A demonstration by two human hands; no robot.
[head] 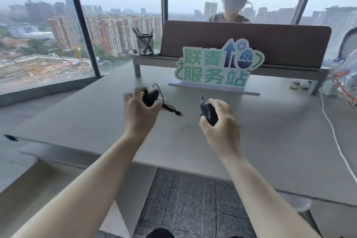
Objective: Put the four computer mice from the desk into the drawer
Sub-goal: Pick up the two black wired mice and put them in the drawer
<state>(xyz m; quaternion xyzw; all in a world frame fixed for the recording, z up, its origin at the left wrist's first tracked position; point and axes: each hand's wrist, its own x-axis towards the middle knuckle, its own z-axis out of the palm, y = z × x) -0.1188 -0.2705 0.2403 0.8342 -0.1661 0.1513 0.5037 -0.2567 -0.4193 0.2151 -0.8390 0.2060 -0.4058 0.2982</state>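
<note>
1. Two mice are in hand. The left hand (140, 111) is closed round a black mouse (151, 95), lifted just above the desk (92, 114); its bundled cable (171, 108) trails out to the right, and the plug end looks to lie on or just over the desk top.
2. The right hand (219, 120) grips a second mouse (207, 112), dark and turned on edge, fingers wrapped over its far side and thumb underneath. I cannot tell whether it has a cable; only a short dark stub shows at its top.
3. Beyond the hands stands a green and white sign (216, 67) on a flat base, and behind it a brown divider (270, 40) on a low shelf. A mesh pen cup (145, 44) sits at the shelf's left end, with a small dark thing just beside it, too small to name.
4. At the far right lie a white cord (328, 122) and some clutter in clear plastic.
5. No other mice show on the bare desk top, so the other two may already be stowed, or may be out of sight; I cannot say which.
6. A drawer is not clearly in view. Something pale juts out under the desk's left edge, which might be it.
7. As I judge it, these two are picked up but not yet put away, so at least carrying and dropping them in remains.
</note>
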